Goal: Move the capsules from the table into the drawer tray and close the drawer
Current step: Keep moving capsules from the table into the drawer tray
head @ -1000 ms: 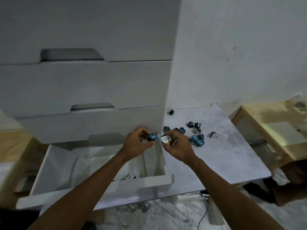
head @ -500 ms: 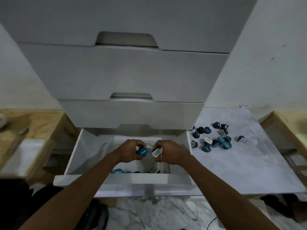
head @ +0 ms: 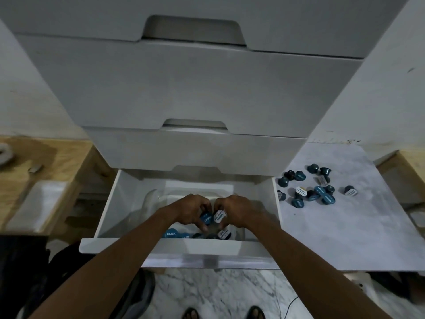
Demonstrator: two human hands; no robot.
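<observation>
We hold our left hand [head: 190,210] and right hand [head: 239,210] side by side, low inside the open bottom drawer [head: 110,203]. Each hand's fingers curl round one coffee capsule, a blue-lidded capsule [head: 205,218] on the left and a white-lidded capsule [head: 219,216] on the right, ready to drop into the clear tray [head: 150,196]. A cluster of capsules [head: 317,189] lies on the marble bench [head: 345,231] beside the drawer, so we judge closing comes later.

To my right, the pale marbled table [head: 340,238] carries a loose cluster of blue capsules [head: 320,190] near its far left corner. One stray capsule [head: 350,191] lies just right of them.
</observation>
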